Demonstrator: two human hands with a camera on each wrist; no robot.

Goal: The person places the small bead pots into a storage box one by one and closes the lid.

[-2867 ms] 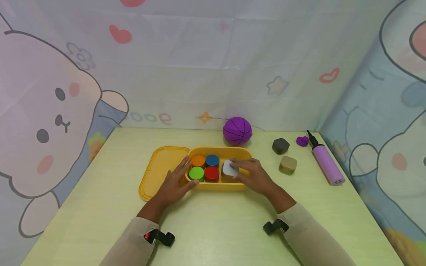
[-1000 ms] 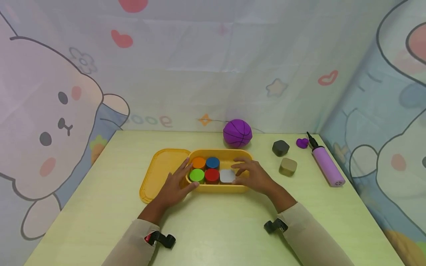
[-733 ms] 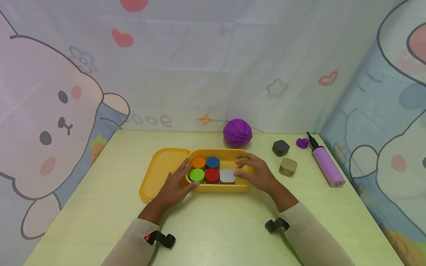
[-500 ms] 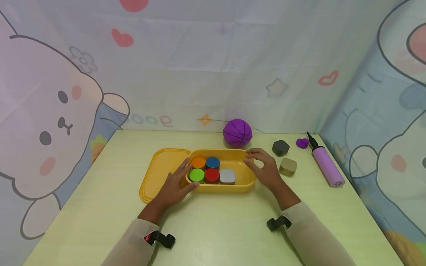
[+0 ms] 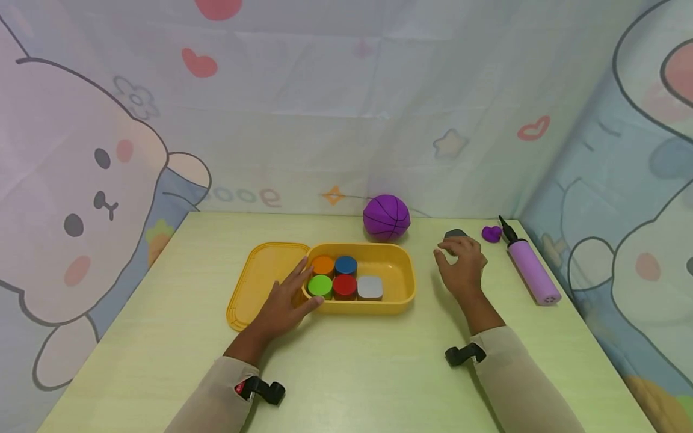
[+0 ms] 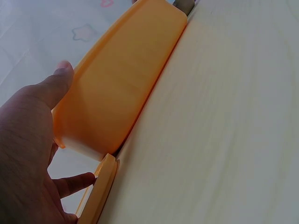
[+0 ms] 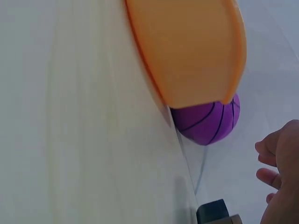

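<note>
My left hand straddles the left end of a yellow plastic box, its fingers fairly straight. In the left wrist view its thumb touches the box's rim, and a lower finger meets the yellow lid. My right hand hovers right of the box, loosely curled, holding nothing. Just beyond it is a dark grey block, partly covered. A tan block is hidden behind this hand in the head view. Inside the box sit orange, blue, green, red and pale grey pieces.
The lid lies flat at the box's left. Behind the box stands a purple ball with black lines. A small purple heart-shaped piece and a lilac hand pump lie at the right. A printed cloth hangs along the back.
My right hand held the pale grey block over the box, set it down beside the red piece, let go, and moved right to the loose blocks. My left hand has stayed on the box.
</note>
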